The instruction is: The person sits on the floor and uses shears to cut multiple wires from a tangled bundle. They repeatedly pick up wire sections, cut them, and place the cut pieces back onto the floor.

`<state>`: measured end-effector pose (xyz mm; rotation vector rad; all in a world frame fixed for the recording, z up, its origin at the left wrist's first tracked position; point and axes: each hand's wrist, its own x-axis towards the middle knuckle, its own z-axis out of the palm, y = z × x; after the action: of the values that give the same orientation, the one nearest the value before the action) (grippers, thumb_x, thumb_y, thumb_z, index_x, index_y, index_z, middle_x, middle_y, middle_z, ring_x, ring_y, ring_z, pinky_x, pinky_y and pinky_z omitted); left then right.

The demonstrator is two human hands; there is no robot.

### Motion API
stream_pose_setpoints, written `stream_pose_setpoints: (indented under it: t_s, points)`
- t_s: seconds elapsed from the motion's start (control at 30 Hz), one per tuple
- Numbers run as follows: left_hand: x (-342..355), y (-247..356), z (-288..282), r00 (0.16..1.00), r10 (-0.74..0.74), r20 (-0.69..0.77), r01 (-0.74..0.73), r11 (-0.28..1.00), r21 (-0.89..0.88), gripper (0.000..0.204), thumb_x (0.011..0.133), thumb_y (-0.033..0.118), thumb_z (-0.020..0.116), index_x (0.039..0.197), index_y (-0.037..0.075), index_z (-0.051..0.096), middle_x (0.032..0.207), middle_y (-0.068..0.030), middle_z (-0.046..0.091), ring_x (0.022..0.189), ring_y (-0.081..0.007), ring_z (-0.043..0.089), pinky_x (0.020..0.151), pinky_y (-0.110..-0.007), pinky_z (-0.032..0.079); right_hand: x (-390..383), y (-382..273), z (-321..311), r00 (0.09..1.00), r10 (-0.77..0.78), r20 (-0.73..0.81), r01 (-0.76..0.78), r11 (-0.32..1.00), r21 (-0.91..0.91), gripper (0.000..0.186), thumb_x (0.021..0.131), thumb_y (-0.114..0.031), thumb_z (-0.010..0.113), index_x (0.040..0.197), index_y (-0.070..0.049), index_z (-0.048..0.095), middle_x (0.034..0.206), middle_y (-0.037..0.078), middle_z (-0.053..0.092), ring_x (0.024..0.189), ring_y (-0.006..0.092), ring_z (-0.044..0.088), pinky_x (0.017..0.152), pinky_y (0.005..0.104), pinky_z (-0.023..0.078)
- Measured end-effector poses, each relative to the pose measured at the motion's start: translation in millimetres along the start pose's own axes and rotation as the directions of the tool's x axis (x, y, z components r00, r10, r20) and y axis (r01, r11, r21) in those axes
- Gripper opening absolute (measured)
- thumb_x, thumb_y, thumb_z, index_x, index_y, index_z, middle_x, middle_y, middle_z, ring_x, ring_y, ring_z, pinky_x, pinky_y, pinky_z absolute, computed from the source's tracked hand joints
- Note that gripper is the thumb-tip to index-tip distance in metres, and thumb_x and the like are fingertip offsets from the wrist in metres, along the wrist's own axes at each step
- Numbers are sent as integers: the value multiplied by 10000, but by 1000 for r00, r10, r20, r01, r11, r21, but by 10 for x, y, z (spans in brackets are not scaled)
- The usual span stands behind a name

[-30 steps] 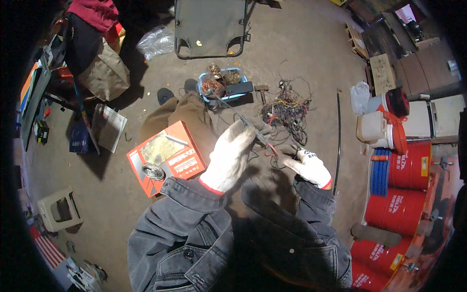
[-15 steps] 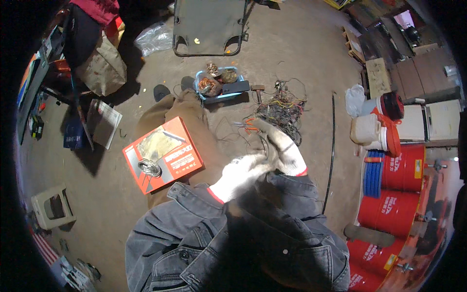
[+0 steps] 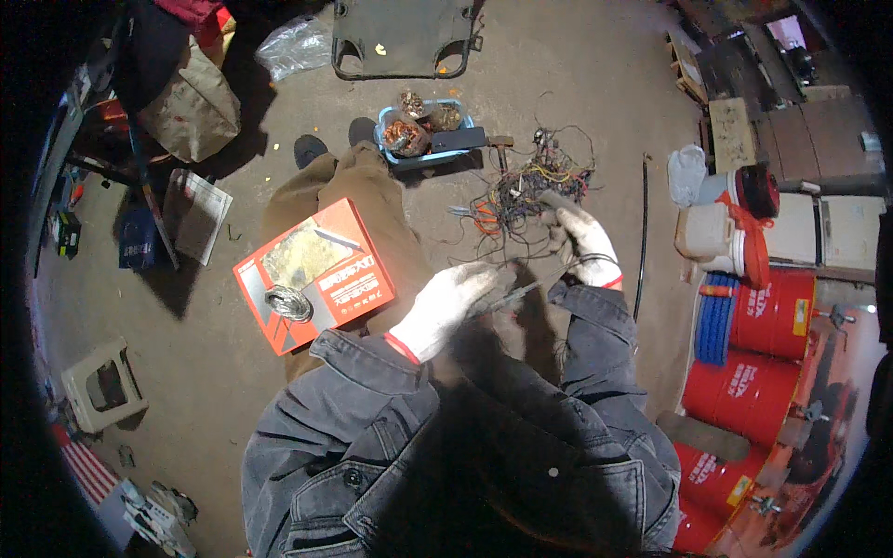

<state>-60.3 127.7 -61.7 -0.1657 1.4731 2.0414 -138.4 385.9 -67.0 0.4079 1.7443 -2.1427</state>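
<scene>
My left hand [image 3: 448,305], in a white glove, is closed around a thin dark cable [image 3: 523,291] in front of my chest. The cable stretches toward my right hand [image 3: 584,244], also gloved, which has moved off to the right with its fingers curled and a loop of cable at its wrist. Beyond the hands lies a tangled heap of wires [image 3: 549,186]. Orange-handled pliers [image 3: 486,221] rest at its near left side. On my lap a red box [image 3: 358,270] carries a coil of silvery wire [image 3: 290,303] and a slim pen-like tool [image 3: 337,239].
A blue basket [image 3: 423,166] with bags of copper-coloured scraps stands by my feet, a hammer [image 3: 502,153] beside it. Red drums [image 3: 744,395] line the right, near a black rod [image 3: 644,223]. A folding cot [image 3: 402,37] is ahead; a beige plastic frame [image 3: 104,386] lies left.
My hands have drawn apart: the right went right and slightly forward, while the left stayed near its place. The cable now shows stretched between them. The view has shifted slightly.
</scene>
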Motion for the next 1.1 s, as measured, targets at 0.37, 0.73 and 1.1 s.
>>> stream_pose_setpoints:
  t_s: [0.37,0.73,1.1]
  points:
    - [231,105,68,991,132,-11,-126,910,-394,481,882,87,609,1307,-74,453,1132,-118,619,958,-152,613,813,-254,497,-396,-64,464,914,48,402,-28,998,-57,502,941,-228,559,1373,3,449,1340,128,525,1217,202,507,1029,338,391]
    - [202,399,-69,616,745,-258,-255,498,829,871,645,270,810,1362,5,392,1378,-249,383,1246,-430,396,1013,-480,381,-668,-984,332,882,-383,-276,273,891,-363,258,947,-236,545,1077,-36,645,827,28,628,641,82,520,536,211,386]
    - [-212,1036,262,950,203,236,-240,960,141,336,814,294,608,1065,70,600,1137,-136,557,1035,-265,519,867,-387,408,-1038,-1204,162,592,-616,520,247,-476,-844,344,852,33,565,1191,-19,572,1253,181,550,1077,309,593,924,370,478]
